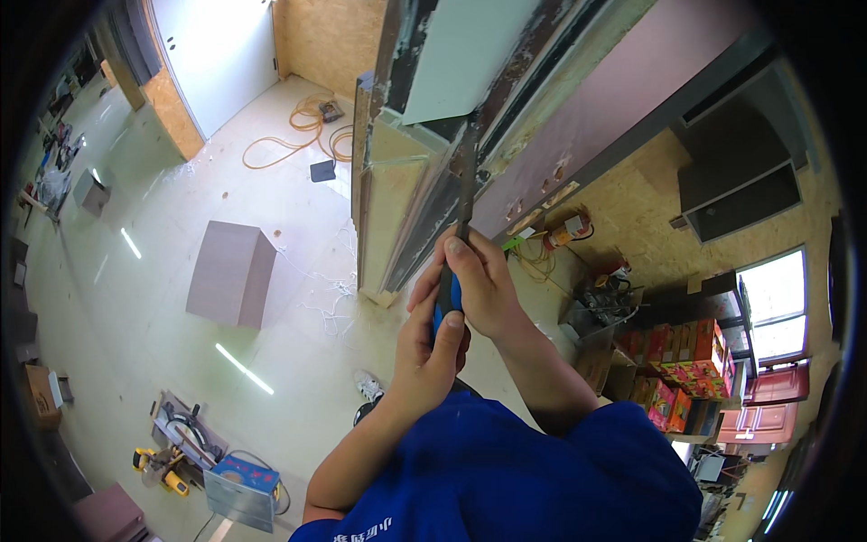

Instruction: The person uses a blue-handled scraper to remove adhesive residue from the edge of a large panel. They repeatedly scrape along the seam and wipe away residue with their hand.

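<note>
Both my hands are wrapped round the blue and black handle of a hand tool (467, 185) with a long, narrow, dark blade. I cannot tell its exact kind. My right hand (480, 285) grips the upper part of the handle, its thumb lying along the top. Lower down, my left hand (426, 357) closes round the handle's end. The blade points away from me, its tip against or just over the edge of an upright stack of panels and frames (393, 208). A pale sheet (465, 59) lies against the worn, dark strips there.
A grey-brown box (226, 275) stands on the floor at left, near scattered white strips (334, 303). An orange hose (312, 126) coils behind. A power saw (185, 434) sits lower left. At right are a fire extinguisher (569, 232), stacked cartons (686, 361) and a dark cabinet (741, 190).
</note>
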The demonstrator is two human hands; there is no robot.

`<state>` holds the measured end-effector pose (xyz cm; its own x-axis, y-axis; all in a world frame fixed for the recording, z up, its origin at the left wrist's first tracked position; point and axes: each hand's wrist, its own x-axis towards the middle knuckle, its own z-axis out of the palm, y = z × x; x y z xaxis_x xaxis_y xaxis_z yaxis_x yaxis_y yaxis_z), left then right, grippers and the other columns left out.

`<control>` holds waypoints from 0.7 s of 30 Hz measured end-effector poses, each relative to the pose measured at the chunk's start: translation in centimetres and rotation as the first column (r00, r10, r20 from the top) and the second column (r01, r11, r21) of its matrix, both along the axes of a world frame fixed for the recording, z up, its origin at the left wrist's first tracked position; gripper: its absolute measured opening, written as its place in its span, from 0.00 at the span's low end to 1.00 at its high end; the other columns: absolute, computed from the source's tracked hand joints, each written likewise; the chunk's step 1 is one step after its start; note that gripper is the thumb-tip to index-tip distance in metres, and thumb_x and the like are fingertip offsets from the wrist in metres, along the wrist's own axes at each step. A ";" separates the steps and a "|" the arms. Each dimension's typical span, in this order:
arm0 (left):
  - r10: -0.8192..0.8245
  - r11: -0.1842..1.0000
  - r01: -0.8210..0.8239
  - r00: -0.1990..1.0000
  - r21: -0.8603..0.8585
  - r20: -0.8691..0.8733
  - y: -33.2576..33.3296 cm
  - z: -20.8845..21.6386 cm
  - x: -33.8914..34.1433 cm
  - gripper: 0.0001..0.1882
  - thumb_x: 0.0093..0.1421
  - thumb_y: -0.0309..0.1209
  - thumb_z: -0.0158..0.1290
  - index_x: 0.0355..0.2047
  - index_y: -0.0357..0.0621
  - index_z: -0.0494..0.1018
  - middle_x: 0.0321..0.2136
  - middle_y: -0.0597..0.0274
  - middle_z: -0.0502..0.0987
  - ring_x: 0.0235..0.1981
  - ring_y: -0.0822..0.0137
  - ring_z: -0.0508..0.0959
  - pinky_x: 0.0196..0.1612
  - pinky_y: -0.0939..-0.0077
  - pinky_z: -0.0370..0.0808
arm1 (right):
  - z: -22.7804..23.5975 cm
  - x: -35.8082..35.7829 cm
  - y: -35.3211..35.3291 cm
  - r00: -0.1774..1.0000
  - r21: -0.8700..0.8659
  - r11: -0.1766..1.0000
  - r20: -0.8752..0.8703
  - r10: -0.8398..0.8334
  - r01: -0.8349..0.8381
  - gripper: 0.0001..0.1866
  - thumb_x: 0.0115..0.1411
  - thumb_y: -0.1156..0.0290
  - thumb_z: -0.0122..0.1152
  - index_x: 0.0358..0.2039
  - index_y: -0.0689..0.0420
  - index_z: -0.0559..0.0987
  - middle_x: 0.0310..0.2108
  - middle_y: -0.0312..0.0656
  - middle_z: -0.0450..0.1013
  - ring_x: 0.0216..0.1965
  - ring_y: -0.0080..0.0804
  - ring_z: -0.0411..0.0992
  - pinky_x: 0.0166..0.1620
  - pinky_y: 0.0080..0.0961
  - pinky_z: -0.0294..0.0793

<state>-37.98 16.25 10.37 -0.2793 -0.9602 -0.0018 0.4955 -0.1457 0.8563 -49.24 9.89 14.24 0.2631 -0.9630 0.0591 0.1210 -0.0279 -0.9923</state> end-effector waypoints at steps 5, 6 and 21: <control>0.207 0.958 -0.163 0.962 -0.235 0.178 0.3 -0.6 -0.8 0.22 0.69 0.29 0.43 0.61 0.34 0.61 0.27 0.67 0.70 0.20 0.81 0.67 0.23 0.87 0.65 | 0.4 0.0 0.5 0.997 -0.009 1.000 0.077 -0.003 0.004 0.14 0.72 0.62 0.38 0.36 0.59 0.64 0.24 0.55 0.76 0.23 0.36 0.76 0.29 0.25 0.76; 0.261 0.931 -0.192 0.944 -0.309 0.200 0.0 -0.5 -1.1 0.22 0.68 0.29 0.43 0.61 0.34 0.61 0.27 0.67 0.70 0.20 0.81 0.67 0.24 0.87 0.65 | 0.9 -0.1 0.3 0.997 -0.020 1.000 0.079 0.001 0.001 0.13 0.72 0.62 0.38 0.36 0.59 0.64 0.24 0.55 0.75 0.23 0.36 0.76 0.29 0.26 0.76; 0.025 0.997 -0.027 0.999 -0.073 -0.031 -0.2 1.4 -1.6 0.25 0.72 0.35 0.40 0.64 0.35 0.53 0.21 0.71 0.67 0.15 0.83 0.63 0.17 0.88 0.60 | 3.0 -1.1 -0.2 0.997 0.039 0.999 -0.072 -0.017 0.020 0.13 0.70 0.67 0.43 0.32 0.63 0.68 0.24 0.41 0.70 0.26 0.29 0.78 0.28 0.22 0.74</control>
<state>-39.62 16.05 11.80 -0.2533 -0.9643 0.0767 0.5237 -0.0700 0.8490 -50.32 9.69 17.29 0.2477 -0.9688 0.0024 0.0498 0.0103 -0.9987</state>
